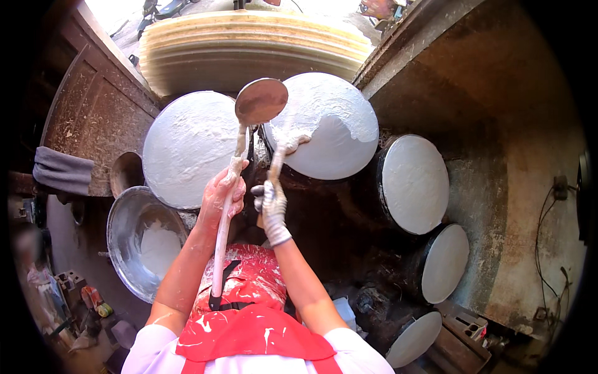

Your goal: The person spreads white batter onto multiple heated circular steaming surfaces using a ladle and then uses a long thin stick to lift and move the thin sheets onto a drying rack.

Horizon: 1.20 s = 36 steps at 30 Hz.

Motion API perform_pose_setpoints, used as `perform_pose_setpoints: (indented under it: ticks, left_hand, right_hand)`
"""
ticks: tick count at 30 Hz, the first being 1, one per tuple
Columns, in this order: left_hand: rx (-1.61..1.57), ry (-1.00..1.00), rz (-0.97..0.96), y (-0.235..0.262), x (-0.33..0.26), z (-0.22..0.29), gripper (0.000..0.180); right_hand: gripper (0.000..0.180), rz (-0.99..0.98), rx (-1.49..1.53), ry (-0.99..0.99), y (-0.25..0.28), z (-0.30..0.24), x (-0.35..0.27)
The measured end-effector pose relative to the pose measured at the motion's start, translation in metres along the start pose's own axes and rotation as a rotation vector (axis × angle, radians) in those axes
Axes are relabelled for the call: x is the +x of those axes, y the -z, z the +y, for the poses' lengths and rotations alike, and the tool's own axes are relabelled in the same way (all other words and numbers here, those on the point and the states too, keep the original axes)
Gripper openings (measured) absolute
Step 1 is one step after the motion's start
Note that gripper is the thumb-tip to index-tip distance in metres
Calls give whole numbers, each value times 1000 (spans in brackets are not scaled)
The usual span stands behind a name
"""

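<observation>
My bare left hand (219,193) is wrapped round the long, batter-smeared handle of a ladle (261,101). The ladle's round, brownish head is raised over the gap between two large round griddles. A white glove covers my right hand (273,212), which grips a wooden-handled scraper (278,163). Its far end meets a clump of white batter (298,143) on the right griddle (330,148). Uneven white batter coats that griddle's far part; its near part looks smoother and greyer. Rough white batter also covers the left griddle (193,149).
A metal basin (118,240) with white batter stands at my left, below a grey cloth (62,171) on a wooden panel. Smaller round white-topped pans (415,185) curve down my right side. A corrugated sheet (255,47) stands behind the griddles. Cables (539,243) hang on the right wall.
</observation>
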State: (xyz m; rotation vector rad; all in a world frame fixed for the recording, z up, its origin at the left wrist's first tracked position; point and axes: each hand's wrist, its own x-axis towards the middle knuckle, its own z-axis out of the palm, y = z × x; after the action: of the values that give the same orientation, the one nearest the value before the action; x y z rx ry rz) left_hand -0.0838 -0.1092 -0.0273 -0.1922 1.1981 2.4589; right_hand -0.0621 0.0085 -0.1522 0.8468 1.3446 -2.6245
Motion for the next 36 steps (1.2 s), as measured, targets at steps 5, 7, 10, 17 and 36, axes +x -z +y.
perform_pose_setpoints:
  ticks: [5,7,10,17,36]
  left_hand:
    - [18,86,46,32,-38,-4,53]
    - [1,98,42,42,-47,-2,49]
    - [-16,138,16,46,-53,-2,49]
    - [-59,178,-76,24,-52,10,52]
    - [-161,187,48,-19,-55,-48,49]
  right_hand:
    - [41,108,146,-235,-2,55,16]
    - [43,90,158,-197,24,67,-13]
    - [46,84,128,-188,56,59,-55]
    - [46,202,0,-201,126,-9,-82]
    - [43,130,-329,-303,213,-95,-77]
